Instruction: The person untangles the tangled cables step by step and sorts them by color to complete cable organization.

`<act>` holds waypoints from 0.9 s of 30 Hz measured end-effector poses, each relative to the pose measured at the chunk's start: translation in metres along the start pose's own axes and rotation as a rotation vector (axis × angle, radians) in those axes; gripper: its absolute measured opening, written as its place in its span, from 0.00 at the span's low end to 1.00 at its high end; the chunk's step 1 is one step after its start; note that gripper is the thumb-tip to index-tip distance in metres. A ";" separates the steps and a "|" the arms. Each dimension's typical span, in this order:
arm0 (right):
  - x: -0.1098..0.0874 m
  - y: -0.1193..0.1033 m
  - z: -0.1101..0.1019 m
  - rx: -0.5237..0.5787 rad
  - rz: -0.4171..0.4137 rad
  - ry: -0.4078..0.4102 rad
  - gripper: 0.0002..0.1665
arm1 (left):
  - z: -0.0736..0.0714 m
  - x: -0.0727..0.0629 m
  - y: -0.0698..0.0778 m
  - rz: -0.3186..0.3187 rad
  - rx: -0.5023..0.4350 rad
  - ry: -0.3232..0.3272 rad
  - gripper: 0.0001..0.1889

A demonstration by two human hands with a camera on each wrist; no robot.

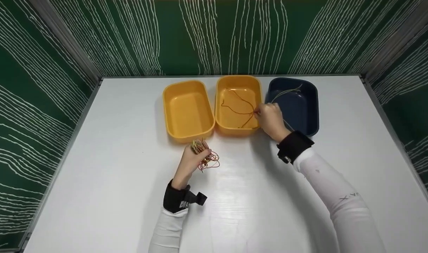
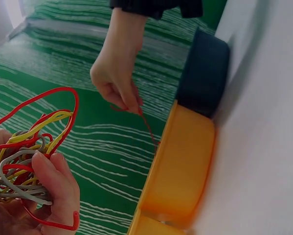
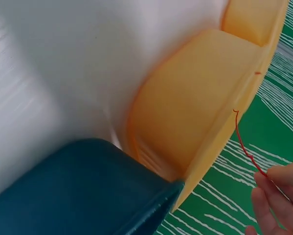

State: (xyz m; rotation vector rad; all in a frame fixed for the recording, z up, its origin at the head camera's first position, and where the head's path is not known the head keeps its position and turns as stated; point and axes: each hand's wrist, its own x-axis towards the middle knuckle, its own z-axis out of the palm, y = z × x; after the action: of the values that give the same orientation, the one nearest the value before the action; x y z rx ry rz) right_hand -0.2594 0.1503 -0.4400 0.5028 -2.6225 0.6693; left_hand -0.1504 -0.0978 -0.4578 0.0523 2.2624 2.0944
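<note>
My left hand (image 1: 190, 162) grips a tangled bundle of thin wires (image 1: 211, 162) above the table, in front of the yellow bins. In the left wrist view the bundle shows red, yellow and grey strands, with a red loop sticking out. Over the right rim of the middle yellow bin (image 1: 239, 131), my right hand (image 1: 272, 118) pinches red wire (image 3: 244, 147) between thumb and fingertips. Several red ends spread from the pinch over that bin. A pale yellowish wire (image 1: 286, 92) lies in the dark blue bin (image 1: 314, 116), partly hidden behind the right hand.
Another yellow bin (image 1: 189, 137) stands at the left of the row, touching or nearly touching the middle one. The three bins line the back of the white table (image 1: 112, 168). Green panels (image 1: 171, 42) with white streaks rise behind and at both sides.
</note>
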 end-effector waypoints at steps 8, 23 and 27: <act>0.000 -0.001 0.014 -0.065 -0.089 -0.075 0.03 | 0.001 -0.008 0.017 0.013 -0.005 -0.012 0.06; 0.000 -0.001 0.022 -0.143 -0.046 -0.226 0.04 | 0.000 -0.014 0.031 0.002 0.020 -0.004 0.06; -0.001 0.000 0.023 -0.139 -0.055 -0.219 0.05 | 0.000 -0.012 0.029 0.010 0.016 -0.010 0.06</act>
State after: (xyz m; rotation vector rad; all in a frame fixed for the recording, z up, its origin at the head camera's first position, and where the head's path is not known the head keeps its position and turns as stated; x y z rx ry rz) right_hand -0.2652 0.1388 -0.4595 0.6361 -2.8220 0.4320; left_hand -0.1384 -0.0962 -0.4284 0.0748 2.2776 2.0766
